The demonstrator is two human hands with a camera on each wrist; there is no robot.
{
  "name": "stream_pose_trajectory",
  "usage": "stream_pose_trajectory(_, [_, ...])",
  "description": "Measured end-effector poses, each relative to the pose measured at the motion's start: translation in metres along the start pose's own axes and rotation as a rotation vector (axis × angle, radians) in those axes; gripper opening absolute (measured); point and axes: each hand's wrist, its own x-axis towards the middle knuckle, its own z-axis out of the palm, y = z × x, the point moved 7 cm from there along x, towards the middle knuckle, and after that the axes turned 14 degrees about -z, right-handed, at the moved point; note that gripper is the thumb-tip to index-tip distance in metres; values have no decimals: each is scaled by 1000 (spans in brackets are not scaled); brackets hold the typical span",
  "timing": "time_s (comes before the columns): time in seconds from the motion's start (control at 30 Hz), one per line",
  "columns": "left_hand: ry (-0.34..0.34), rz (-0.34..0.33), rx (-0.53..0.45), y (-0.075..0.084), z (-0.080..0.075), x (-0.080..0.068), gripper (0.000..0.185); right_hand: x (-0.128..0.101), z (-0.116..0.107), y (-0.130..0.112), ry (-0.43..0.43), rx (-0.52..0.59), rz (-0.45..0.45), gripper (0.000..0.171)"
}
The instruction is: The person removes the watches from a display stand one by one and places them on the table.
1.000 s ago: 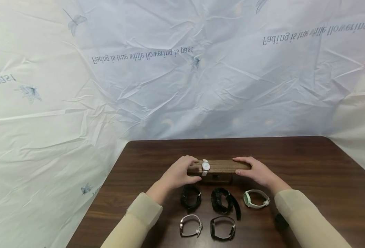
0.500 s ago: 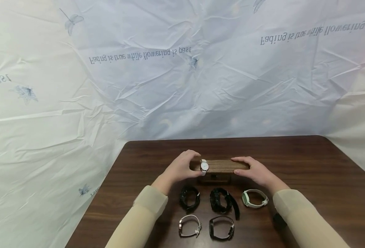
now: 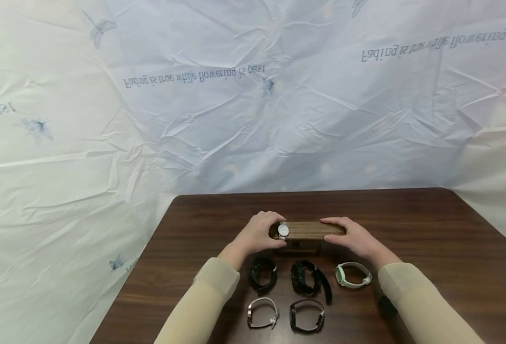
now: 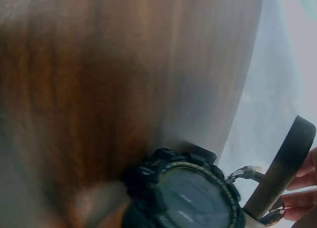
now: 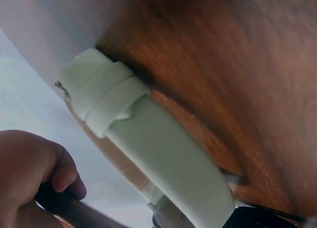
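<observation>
At the wooden bar, steady with right hand clasping its end, ease white-strapped watch along, pinched in left hand.

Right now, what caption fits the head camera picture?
Two hands hold a wooden bar carrying a white watch.
</observation>
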Motion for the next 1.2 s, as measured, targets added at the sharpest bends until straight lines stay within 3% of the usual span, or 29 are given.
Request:
stream_pose_trajectory(0.6, [26, 8, -12, -3, 1, 2, 41, 0, -1, -2, 3, -16, -10, 59])
stream_pose_trajectory(1.0, [-31, -28, 35, -4, 4, 5, 47, 0, 0, -3, 1, -15, -15, 60])
stream_pose_trajectory(1.2, [-19, -15, 29, -4, 4, 6, 47, -1, 0, -4, 4, -1, -10, 57])
